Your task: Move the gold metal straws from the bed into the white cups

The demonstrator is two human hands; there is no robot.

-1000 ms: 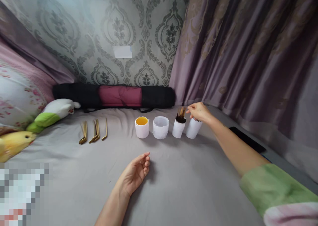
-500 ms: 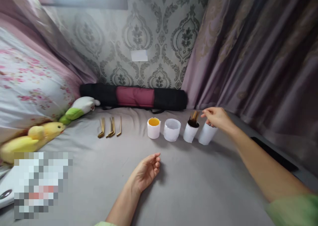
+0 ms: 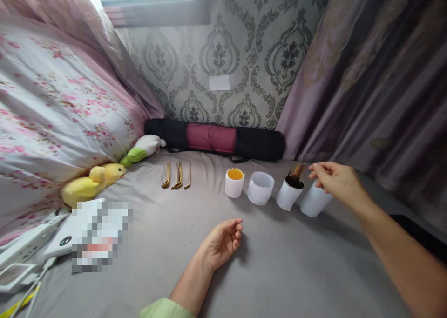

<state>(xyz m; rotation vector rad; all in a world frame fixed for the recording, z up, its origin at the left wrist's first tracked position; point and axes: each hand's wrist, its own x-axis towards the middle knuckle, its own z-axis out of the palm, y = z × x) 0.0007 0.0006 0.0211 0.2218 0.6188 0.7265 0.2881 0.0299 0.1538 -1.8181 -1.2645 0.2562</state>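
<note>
Right hand (image 3: 337, 180) is out over the row of cups, hanging right above the end cup (image 3: 314, 201) and covering its mouth. The grip is drawn together, thumb tip meeting forefinger, the other fingers folded beneath. Whether anything thin sits in that pinch, I cannot tell. The end cup is white and leans away from the grip's thumb side, standing on the bed (image 3: 296, 271) directly under the knuckles. Whether the hand touches its rim is hidden.

Just beside the grip, on its thumb side, is the stick cup (image 3: 289, 194), also white and tilted, with a dark inside. A bunch of brown sticks (image 3: 296, 170) pokes up out of it, close to the pinched fingertips but apart from them. Further along the same side comes the wide cup (image 3: 260, 187), pale inside, and then the orange cup (image 3: 233, 183), filled with something orange. All four stand in one line, close together.

Left hand (image 3: 220, 246) lies on the grey sheet, well short of the cups, palm half up. Its grip is slack, fingers loosely curled, with nothing in it.

Well beyond the orange cup from the right grip, bent gold straws (image 3: 176, 176) lie side by side on the sheet. Behind the cups, a long black and maroon bag (image 3: 213, 138) lies against the wall. A yellow duck (image 3: 92, 183) and a green and white plush (image 3: 141, 149) rest by the flowered pillow (image 3: 52, 104). A purple curtain (image 3: 377, 76) hangs behind the right arm.
</note>
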